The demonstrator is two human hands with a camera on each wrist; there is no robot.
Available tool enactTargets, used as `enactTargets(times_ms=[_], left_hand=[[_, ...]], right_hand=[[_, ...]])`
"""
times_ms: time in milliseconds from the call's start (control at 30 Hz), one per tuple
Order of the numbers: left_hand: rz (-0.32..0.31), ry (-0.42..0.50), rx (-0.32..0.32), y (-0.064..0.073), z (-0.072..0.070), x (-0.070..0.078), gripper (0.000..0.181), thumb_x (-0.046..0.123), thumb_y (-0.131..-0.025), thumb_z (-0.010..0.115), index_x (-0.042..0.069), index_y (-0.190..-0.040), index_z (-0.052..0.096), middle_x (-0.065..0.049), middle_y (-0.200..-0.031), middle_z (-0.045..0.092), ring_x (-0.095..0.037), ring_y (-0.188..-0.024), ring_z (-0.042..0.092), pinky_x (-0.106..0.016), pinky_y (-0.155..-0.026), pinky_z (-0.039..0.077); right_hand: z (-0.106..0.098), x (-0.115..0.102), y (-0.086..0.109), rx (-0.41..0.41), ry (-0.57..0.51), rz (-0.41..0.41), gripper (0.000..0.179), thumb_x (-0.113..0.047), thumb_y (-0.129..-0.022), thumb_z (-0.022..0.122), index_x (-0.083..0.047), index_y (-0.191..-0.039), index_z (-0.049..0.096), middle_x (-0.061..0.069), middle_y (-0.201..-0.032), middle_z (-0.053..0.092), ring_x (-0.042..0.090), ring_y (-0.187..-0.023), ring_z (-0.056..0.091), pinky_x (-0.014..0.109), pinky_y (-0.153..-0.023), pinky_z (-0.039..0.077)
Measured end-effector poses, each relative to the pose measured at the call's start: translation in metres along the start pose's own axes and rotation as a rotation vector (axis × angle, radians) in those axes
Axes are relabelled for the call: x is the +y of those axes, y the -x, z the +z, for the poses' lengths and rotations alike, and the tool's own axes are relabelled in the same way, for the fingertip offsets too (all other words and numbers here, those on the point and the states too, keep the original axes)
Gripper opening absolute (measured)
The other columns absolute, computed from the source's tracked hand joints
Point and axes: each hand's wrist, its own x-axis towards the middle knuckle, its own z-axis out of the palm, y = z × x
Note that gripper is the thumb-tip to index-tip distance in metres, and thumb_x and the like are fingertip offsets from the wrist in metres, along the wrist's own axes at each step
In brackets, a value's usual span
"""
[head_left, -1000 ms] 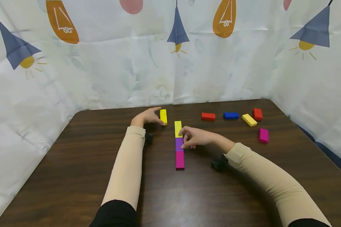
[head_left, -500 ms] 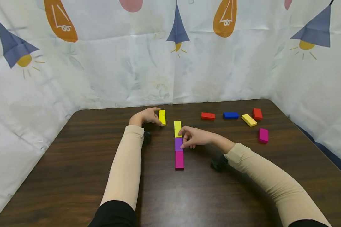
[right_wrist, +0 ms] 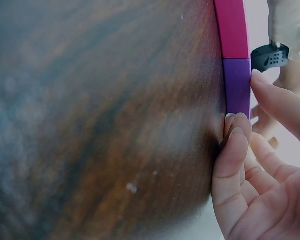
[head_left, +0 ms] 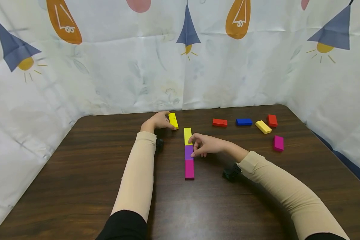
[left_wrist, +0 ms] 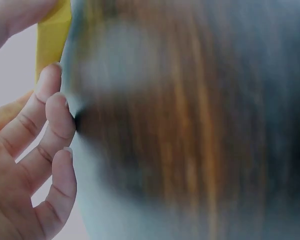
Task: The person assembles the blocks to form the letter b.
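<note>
Toward the table's far edge, my left hand [head_left: 160,120] pinches a yellow block [head_left: 173,121] by its two ends, thumb at the near end. In the left wrist view the same yellow block [left_wrist: 53,42] runs between thumb and a finger. Right of it lies a straight row of a yellow block [head_left: 187,134], a purple block [head_left: 189,152] and a magenta block [head_left: 189,169], end to end. My right hand [head_left: 209,144] rests at the row's right side, a finger on the row's yellow block and the thumb at the purple block [right_wrist: 237,85].
At the back right lie a red block [head_left: 220,123], a blue block [head_left: 244,122], a pale yellow block [head_left: 263,127], another red block [head_left: 272,120] and a magenta block [head_left: 278,143]. A printed cloth [head_left: 132,76] hangs behind the dark wooden table [head_left: 78,186].
My left hand and its yellow block first shifted slightly left, then right and farther from me, and the block now slants. My right hand and the row have stayed put.
</note>
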Motion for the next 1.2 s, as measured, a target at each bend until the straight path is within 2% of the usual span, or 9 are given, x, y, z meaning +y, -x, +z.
enactTargets(times_ms=[100,167,267,367,533,767,900,1133,1200], left_hand=[[-0.009,-0.008,0.014,-0.001,0.002,0.003,0.095,0.025,-0.087,0.082,-0.003,-0.158,0.026,-0.014,-0.102,0.069,-0.024,-0.095,0.059,-0.039,-0.097,0.045],[-0.014,-0.015,0.023,-0.003,0.004,0.006,0.095,0.027,-0.087,0.082,-0.003,-0.158,0.027,-0.018,-0.114,0.067,-0.027,-0.104,0.058,-0.042,-0.103,0.043],[-0.027,-0.027,0.037,-0.005,0.007,0.009,0.095,0.030,-0.086,0.083,-0.002,-0.158,0.029,-0.021,-0.136,0.058,-0.031,-0.118,0.054,-0.046,-0.110,0.039],[-0.037,-0.040,0.048,-0.007,0.010,0.012,0.095,0.031,-0.086,0.083,-0.002,-0.157,0.030,-0.021,-0.147,0.049,-0.033,-0.125,0.049,-0.047,-0.112,0.036],[-0.036,-0.049,0.038,-0.008,0.012,0.016,0.092,0.032,-0.088,0.081,-0.001,-0.158,0.030,-0.021,-0.148,0.048,-0.034,-0.127,0.049,-0.047,-0.113,0.036],[-0.064,-0.039,0.007,-0.009,0.013,0.016,0.092,0.032,-0.091,0.079,0.003,-0.160,0.026,-0.020,-0.160,0.035,-0.035,-0.143,0.037,-0.049,-0.117,0.030],[-0.053,-0.012,-0.026,-0.008,0.012,0.016,0.097,0.034,-0.091,0.079,0.004,-0.162,0.021,-0.020,-0.163,0.030,-0.036,-0.147,0.032,-0.050,-0.118,0.028],[-0.050,0.068,-0.064,-0.001,0.005,0.012,0.092,0.026,-0.093,0.076,0.001,-0.162,0.020,-0.021,-0.156,0.042,-0.035,-0.143,0.040,-0.048,-0.117,0.030],[-0.046,0.083,-0.062,0.000,0.005,0.011,0.088,0.024,-0.094,0.075,0.000,-0.161,0.023,-0.021,-0.158,0.039,-0.035,-0.143,0.039,-0.047,-0.117,0.030]], right_hand=[[0.000,0.000,0.000,0.001,-0.001,0.006,0.053,-0.011,-0.096,0.073,0.001,-0.135,0.040,0.006,-0.089,0.061,0.017,-0.069,0.058,0.029,-0.066,0.051],[0.000,0.000,0.000,-0.002,-0.002,0.009,0.053,-0.012,-0.097,0.073,0.001,-0.136,0.040,0.006,-0.089,0.061,0.017,-0.069,0.058,0.029,-0.066,0.051],[0.001,-0.001,0.000,-0.006,-0.004,0.006,0.053,-0.012,-0.097,0.073,0.001,-0.136,0.040,0.005,-0.089,0.061,0.017,-0.069,0.058,0.029,-0.067,0.052],[0.002,-0.001,0.001,-0.007,-0.003,0.001,0.053,-0.012,-0.097,0.073,0.002,-0.136,0.040,0.005,-0.089,0.061,0.017,-0.069,0.058,0.029,-0.067,0.052],[0.001,-0.001,0.001,0.002,0.006,0.012,0.053,-0.012,-0.096,0.073,0.001,-0.136,0.040,0.006,-0.089,0.061,0.017,-0.069,0.058,0.029,-0.067,0.052],[0.000,-0.002,0.000,-0.009,0.002,0.010,0.052,-0.012,-0.097,0.072,0.001,-0.136,0.040,0.006,-0.089,0.061,0.017,-0.069,0.058,0.029,-0.067,0.052],[0.000,-0.002,0.000,-0.008,-0.001,0.015,0.053,-0.011,-0.097,0.073,0.001,-0.136,0.040,0.006,-0.089,0.061,0.017,-0.069,0.058,0.029,-0.067,0.052],[-0.001,-0.001,-0.001,-0.010,0.002,0.016,0.053,-0.013,-0.097,0.073,0.001,-0.136,0.040,0.007,-0.090,0.061,0.018,-0.069,0.059,0.029,-0.067,0.052],[0.000,-0.001,-0.001,-0.007,0.001,0.018,0.053,-0.012,-0.097,0.073,0.001,-0.136,0.040,0.007,-0.090,0.061,0.018,-0.070,0.058,0.029,-0.067,0.052]])
